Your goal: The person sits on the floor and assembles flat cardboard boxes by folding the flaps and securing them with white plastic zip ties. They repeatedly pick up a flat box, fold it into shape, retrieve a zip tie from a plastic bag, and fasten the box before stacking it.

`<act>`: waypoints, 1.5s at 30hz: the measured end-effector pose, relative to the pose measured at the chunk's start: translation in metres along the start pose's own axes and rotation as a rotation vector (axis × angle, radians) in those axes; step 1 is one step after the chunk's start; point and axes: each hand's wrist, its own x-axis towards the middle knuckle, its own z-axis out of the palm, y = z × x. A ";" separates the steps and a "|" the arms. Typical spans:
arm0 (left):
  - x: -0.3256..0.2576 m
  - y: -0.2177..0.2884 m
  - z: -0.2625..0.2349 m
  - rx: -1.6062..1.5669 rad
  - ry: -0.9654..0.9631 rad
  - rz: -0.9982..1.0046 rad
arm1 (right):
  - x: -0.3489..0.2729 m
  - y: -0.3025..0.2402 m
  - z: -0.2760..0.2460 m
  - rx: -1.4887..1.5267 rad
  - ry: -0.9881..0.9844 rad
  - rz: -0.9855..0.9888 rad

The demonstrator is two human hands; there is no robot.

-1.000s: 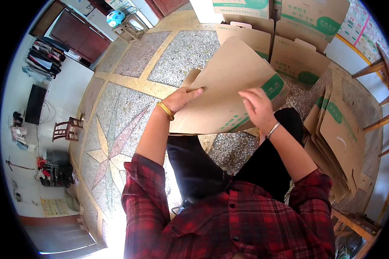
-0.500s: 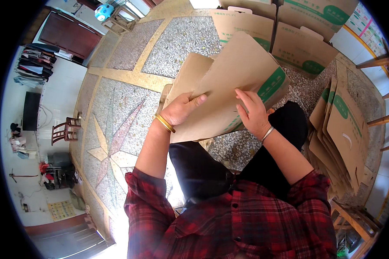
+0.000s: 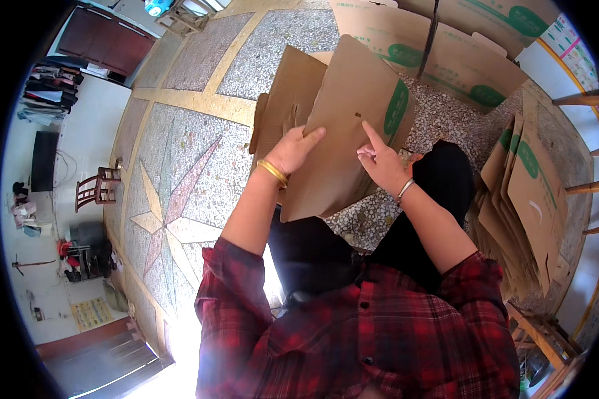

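Note:
My left hand [image 3: 294, 153] is closed on the left edge of a folded brown cardboard box [image 3: 343, 100], thumb on the front panel and fingers behind. The box stands tilted above my knees, its flaps spread apart on the left. A green printed patch marks its right side, and a small dark slot shows in the front panel. My right hand [image 3: 385, 166] is in front of the panel's right part, index finger stretched toward the slot and the other fingers partly curled. I see nothing held in it.
Large cardboard boxes [image 3: 476, 66] with green print stand upright ahead on the speckled floor. Several flattened boxes [image 3: 522, 206] lean together at my right, beside wooden furniture [image 3: 539, 339]. A wooden chair [image 3: 98, 189] is far left; a stool [image 3: 185, 18] stands at the back.
The box has turned more upright, its left flaps spreading further apart. My right hand has shifted slightly down, its index finger now pointing while the others curl. The dark slot has come into view.

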 end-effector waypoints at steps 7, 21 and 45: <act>0.006 -0.001 -0.006 -0.114 0.059 -0.051 | -0.025 0.023 0.033 -0.111 -0.111 -0.244; 0.001 -0.001 0.017 0.167 0.102 0.024 | -0.033 -0.004 0.051 -0.507 -0.090 -0.149; 0.008 0.004 0.065 0.528 0.107 0.243 | 0.014 -0.114 -0.029 -1.120 0.047 -0.711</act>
